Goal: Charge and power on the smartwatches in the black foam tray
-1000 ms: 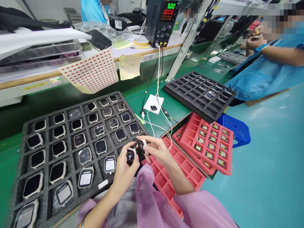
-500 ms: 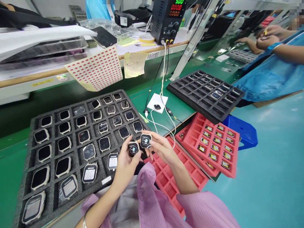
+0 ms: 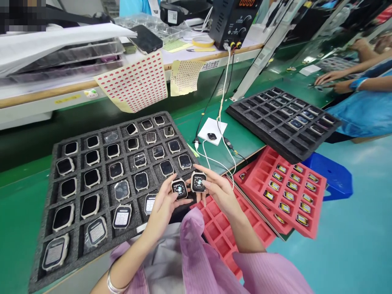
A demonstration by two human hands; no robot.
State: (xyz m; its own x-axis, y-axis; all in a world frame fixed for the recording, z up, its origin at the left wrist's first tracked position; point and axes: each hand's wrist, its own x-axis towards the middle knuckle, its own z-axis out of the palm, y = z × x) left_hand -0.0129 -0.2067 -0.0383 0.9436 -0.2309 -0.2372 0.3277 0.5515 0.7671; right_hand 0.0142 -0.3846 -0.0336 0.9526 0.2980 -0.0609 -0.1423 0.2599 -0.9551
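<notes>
My left hand (image 3: 165,201) grips a square watch body (image 3: 179,189) by its edges, its dark screen lit with a dial. Close beside it, my right hand (image 3: 219,188) holds a second watch body (image 3: 199,182), whose lit screen faces up in a pale frame. A narrow gap separates the two watches. Both are over the near right corner of a dark foam tray (image 3: 75,255), where several watch bodies lie in square compartments. Some of those show black screens, others white text screens. Beneath my right forearm lies a red foam tray (image 3: 214,212) with bare compartments.
A white card (image 3: 221,130) bears a small black module with white cables. Right of it are another dark tray (image 3: 254,134), red trays (image 3: 318,212) of small yellow-marked parts and a blue stool (image 3: 337,175). A power supply (image 3: 229,28) is on the shelf. A co-worker's hands (image 3: 333,81) are far right.
The whole view has shifted, so the scene sits further right. Both watches stay in my hands, and the left one has turned slightly. The co-worker's hands have lowered to the bench.
</notes>
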